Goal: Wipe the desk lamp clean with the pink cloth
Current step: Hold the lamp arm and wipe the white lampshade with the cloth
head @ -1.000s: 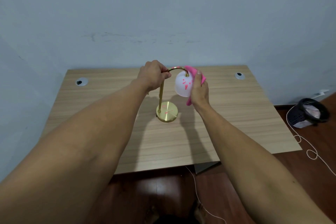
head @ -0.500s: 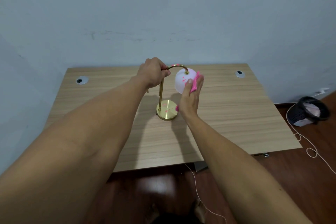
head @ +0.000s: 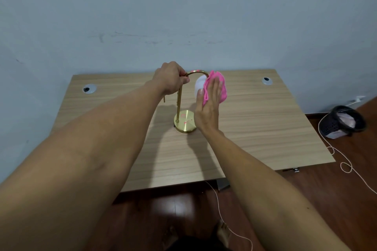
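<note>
A brass desk lamp stands mid-desk on a round base (head: 186,123) that carries red marks. Its thin stem rises into a curved arch (head: 196,71), from which a white shade (head: 199,85) hangs. My left hand (head: 170,78) grips the top of the stem where the arch begins. My right hand (head: 210,104) lies flat with straight fingers against the right side of the shade and presses the pink cloth (head: 221,91) onto it, with a fold of the cloth pinched by the thumb. Most of the shade is hidden behind the cloth and hand.
The wooden desk (head: 255,128) stands against a pale blue wall, with a cable grommet at the back left (head: 89,89) and another at the back right (head: 266,80). On the dark floor at right stands a black basket (head: 346,120), and a thin white cord (head: 344,166) trails nearby.
My right hand has slid the pink cloth from the shade's lower front up and round to its right side. The red marks seen on the shade earlier no longer show. My left hand keeps its grip.
</note>
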